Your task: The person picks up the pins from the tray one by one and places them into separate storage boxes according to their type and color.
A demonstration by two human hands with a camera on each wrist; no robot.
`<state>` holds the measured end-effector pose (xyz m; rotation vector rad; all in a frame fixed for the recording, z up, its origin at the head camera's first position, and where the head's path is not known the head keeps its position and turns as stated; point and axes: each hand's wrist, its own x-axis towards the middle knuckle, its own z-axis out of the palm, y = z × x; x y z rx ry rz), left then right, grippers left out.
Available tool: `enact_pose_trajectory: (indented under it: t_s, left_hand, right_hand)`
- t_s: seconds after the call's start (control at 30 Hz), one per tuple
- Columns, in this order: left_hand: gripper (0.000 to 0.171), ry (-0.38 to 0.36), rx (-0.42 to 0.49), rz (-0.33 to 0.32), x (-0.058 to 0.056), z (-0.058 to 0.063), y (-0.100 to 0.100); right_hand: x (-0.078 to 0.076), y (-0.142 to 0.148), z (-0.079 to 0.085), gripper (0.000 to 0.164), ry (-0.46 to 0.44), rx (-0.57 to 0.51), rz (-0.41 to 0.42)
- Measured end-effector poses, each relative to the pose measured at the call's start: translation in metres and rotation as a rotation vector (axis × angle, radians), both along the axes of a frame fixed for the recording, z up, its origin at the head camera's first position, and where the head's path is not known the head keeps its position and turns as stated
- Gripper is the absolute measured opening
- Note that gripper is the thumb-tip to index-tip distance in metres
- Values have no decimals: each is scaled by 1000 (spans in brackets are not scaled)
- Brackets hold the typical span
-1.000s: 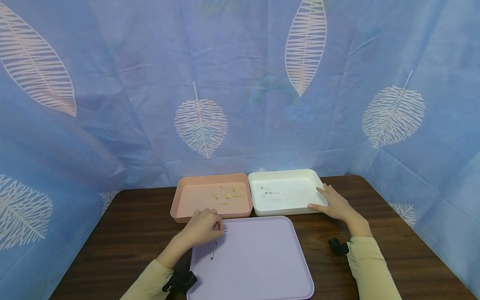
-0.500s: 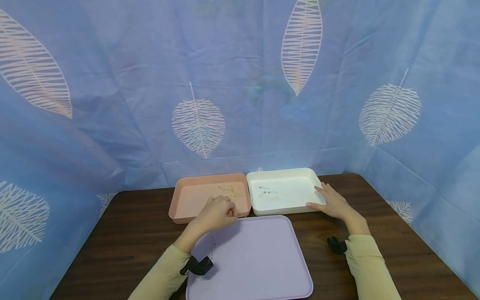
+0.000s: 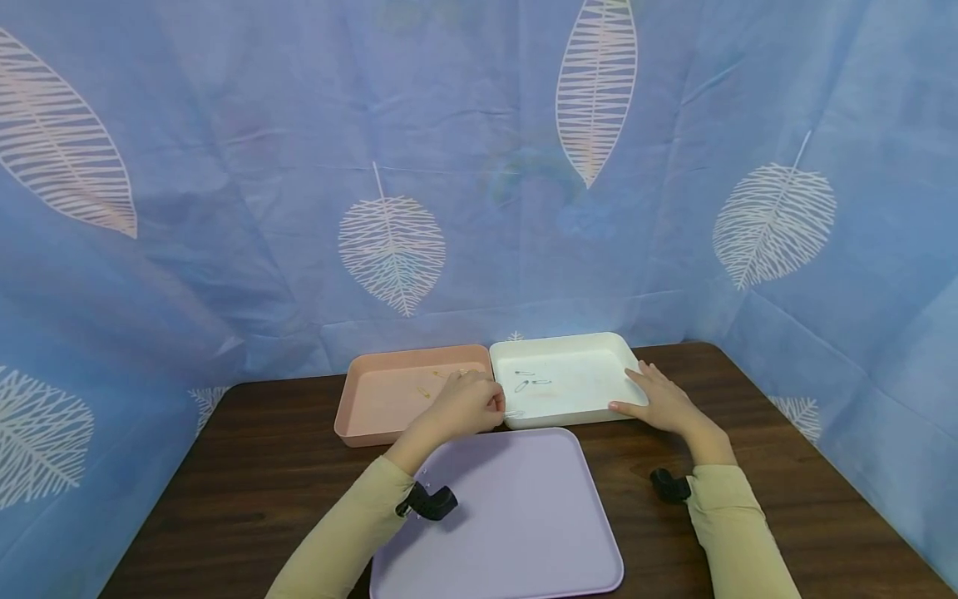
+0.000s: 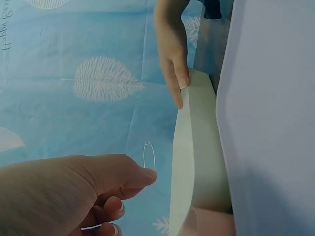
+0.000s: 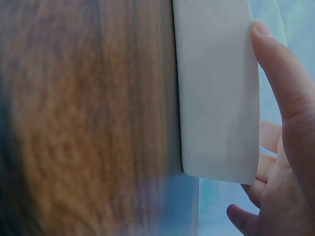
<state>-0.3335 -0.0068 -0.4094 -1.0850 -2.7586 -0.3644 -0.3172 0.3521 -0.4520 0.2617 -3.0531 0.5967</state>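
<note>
My left hand (image 3: 466, 404) pinches a silver safety pin (image 4: 146, 144) between thumb and forefinger. It hovers over the gap between the peach tray (image 3: 374, 408) and the white tray (image 3: 591, 378), with the pin pointing at the white tray's near left corner. Several silver safety pins (image 3: 521, 386) lie inside the white tray. Gold safety pins (image 3: 423, 392) lie in the peach one, partly hidden behind the hand. My right hand (image 3: 669, 406) rests at the white tray's right end, fingers extended, thumb touching the front rim (image 5: 256, 39).
A flat lilac tray (image 3: 524, 516) lies nearest on the dark wooden table (image 3: 277, 482); something small on its left side is mostly hidden under the left wrist. A blue leaf-patterned cloth (image 3: 464, 249) hangs behind the trays.
My left hand has lifted away from the lilac tray with a safety pin and moved right, past the peach tray's front, toward the white tray. The right hand stays in place.
</note>
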Motion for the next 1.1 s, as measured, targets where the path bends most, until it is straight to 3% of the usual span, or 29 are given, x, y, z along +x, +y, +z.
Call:
enact_pose_trajectory:
  t_s: [0.17, 0.5, 0.9, 1.1]
  left_hand:
    - [13, -12, -27, 0, -7, 6, 17]
    - [11, -11, -26, 15, -23, 4, 47]
    - [11, -7, -54, 117, -37, -6, 81]
    - [13, -40, -33, 176, -40, -11, 98]
  right_hand:
    - [0, 0, -1, 93, 2, -1, -6]
    - [-1, 0, -2, 94, 1, -9, -12]
    - [-1, 0, 0, 95, 3, -5, -11]
    - [0, -1, 0, 94, -1, -5, -13]
